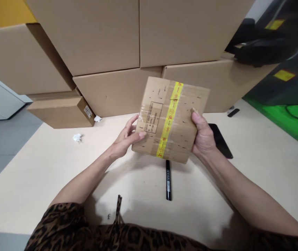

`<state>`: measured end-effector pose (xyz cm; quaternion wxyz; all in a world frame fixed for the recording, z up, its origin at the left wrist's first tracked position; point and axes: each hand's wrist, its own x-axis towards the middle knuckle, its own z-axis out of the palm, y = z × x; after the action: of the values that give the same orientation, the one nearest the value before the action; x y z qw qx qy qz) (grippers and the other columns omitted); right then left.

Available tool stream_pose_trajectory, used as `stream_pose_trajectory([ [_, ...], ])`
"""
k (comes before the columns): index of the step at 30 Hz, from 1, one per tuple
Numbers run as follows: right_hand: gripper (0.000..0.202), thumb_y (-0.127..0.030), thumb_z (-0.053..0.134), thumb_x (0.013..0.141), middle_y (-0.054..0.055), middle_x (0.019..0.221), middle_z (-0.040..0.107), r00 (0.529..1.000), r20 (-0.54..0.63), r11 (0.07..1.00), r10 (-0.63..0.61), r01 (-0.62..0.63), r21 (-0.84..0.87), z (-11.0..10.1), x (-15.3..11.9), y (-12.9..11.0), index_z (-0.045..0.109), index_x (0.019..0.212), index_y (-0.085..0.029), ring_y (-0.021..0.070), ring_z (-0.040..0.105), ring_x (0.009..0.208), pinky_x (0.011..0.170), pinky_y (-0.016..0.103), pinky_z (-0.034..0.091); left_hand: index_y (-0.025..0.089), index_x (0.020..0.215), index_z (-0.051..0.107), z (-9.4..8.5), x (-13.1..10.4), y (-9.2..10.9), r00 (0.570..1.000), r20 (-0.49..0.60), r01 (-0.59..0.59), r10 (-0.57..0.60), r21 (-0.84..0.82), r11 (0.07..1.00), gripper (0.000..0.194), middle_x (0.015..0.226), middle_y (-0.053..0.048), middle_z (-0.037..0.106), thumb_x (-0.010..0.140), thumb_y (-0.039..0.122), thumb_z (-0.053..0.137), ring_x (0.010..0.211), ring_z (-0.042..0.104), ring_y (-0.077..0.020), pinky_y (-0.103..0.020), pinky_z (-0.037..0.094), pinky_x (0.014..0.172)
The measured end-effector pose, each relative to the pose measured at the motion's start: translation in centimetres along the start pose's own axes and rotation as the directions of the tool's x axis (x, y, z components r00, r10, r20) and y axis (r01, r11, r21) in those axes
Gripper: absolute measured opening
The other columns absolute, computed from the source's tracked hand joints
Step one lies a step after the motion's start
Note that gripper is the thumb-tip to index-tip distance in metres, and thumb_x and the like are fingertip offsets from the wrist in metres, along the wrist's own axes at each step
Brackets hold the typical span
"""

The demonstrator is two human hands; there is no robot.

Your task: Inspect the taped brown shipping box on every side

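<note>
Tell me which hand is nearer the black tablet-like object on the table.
Right. The right hand appears just left of the black tablet-like object, gripping the taped box at its right side; the left hand is farther away, at the box's left side.

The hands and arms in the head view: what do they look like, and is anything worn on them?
The left hand and right hand are human and bare, with no gloves, rings or watch visible. The left sleeve is leopard-patterned in brown and black; the right sleeve shows only as a dark strip.
</note>
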<state>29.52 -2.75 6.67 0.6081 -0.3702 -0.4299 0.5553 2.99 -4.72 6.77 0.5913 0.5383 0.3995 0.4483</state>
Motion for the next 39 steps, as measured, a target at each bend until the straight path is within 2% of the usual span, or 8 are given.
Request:
stream_pose_trajectory([
  [4,0.070,-0.089,0.079,0.077,0.004,0.137,0.080,0.994,0.095,0.998,0.051,-0.054,0.024,-0.4,0.6,0.2,0.072,0.124,-0.039,0.0442,0.066,0.147,0.114,0.070,0.061,0.024,0.128,0.072,0.0,0.5,0.0,0.997,-0.075,0.011,-0.022,-0.134,0.991,0.071,0.126,-0.010,0.083,0.076,0.069,0.089,0.121,0.077,-0.0373,-0.047,0.066,0.099],
  [8,0.079,-0.077,0.094,0.070,0.001,0.146,0.075,0.995,0.057,0.997,0.078,-0.077,-0.009,-0.8,0.8,0.6,0.067,0.134,-0.041,0.0415,0.064,0.150,0.117,0.068,0.060,0.024,0.116,0.073,-0.4,0.8,-0.4,0.985,-0.057,0.146,-0.162,-0.218,0.965,0.062,0.105,-0.008,0.084,0.078,0.072,0.084,0.102,0.081,-0.0357,-0.046,0.069,0.079],
  [13,0.084,-0.075,0.097,0.070,0.002,0.144,0.075,0.989,0.051,0.990,0.139,-0.138,-0.014,-1.0,0.9,0.8,0.065,0.139,-0.041,0.0427,0.062,0.151,0.117,0.071,0.058,0.022,0.112,0.075,0.0,1.0,-1.0,0.987,-0.116,0.080,-0.112,-0.251,0.965,0.061,0.105,-0.008,0.085,0.075,0.069,0.086,0.115,0.081,-0.0379,-0.049,0.070,0.093],
  [20,0.085,-0.073,0.097,0.069,0.004,0.138,0.077,0.983,0.082,0.986,0.164,-0.164,-0.009,-1.0,0.7,0.4,0.064,0.139,-0.038,0.0416,0.065,0.145,0.117,0.068,0.058,0.020,0.121,0.075,0.8,1.0,-0.8,0.980,-0.190,-0.084,0.050,-0.177,0.981,0.069,0.134,-0.013,0.082,0.071,0.066,0.090,0.133,0.074,-0.0395,-0.047,0.064,0.107],
  [25,0.085,-0.069,0.100,0.064,0.004,0.129,0.080,0.981,0.098,0.985,0.170,-0.166,-0.047,-1.2,0.9,0.0,0.065,0.135,-0.039,0.0413,0.068,0.139,0.105,0.062,0.063,0.019,0.124,0.074,0.3,0.8,-0.7,0.983,-0.168,-0.096,0.070,-0.150,0.984,0.067,0.134,-0.014,0.081,0.075,0.063,0.088,0.132,0.074,-0.0395,-0.048,0.062,0.109],
  [28,0.080,-0.066,0.099,0.065,0.002,0.131,0.080,0.983,0.107,0.989,0.150,-0.149,-0.020,-1.1,0.9,-0.5,0.067,0.132,-0.040,0.0396,0.071,0.134,0.099,0.058,0.065,0.018,0.126,0.076,0.0,0.7,-0.6,0.988,-0.144,-0.084,0.063,-0.147,0.985,0.068,0.133,-0.013,0.082,0.073,0.059,0.089,0.132,0.074,-0.0396,-0.046,0.061,0.109],
  [32,0.076,-0.058,0.100,0.063,0.000,0.139,0.077,0.987,0.087,0.990,0.138,-0.138,-0.012,-1.2,0.9,-1.4,0.070,0.131,-0.043,0.0408,0.065,0.142,0.095,0.054,0.065,0.018,0.132,0.078,-0.3,0.7,-0.3,0.995,-0.086,-0.063,0.051,-0.131,0.989,0.073,0.137,-0.012,0.082,0.072,0.057,0.092,0.133,0.073,-0.0403,-0.042,0.061,0.107],
  [39,0.080,-0.056,0.100,0.062,0.000,0.148,0.071,0.993,0.020,0.992,0.117,-0.116,-0.046,-3.0,1.9,-1.9,0.068,0.135,-0.044,0.0452,0.059,0.147,0.098,0.059,0.064,0.020,0.137,0.079,-1.9,0.8,1.0,0.998,-0.058,-0.020,0.016,-0.082,0.996,0.084,0.139,-0.012,0.082,0.064,0.056,0.097,0.134,0.074,-0.0435,-0.044,0.062,0.106],
])
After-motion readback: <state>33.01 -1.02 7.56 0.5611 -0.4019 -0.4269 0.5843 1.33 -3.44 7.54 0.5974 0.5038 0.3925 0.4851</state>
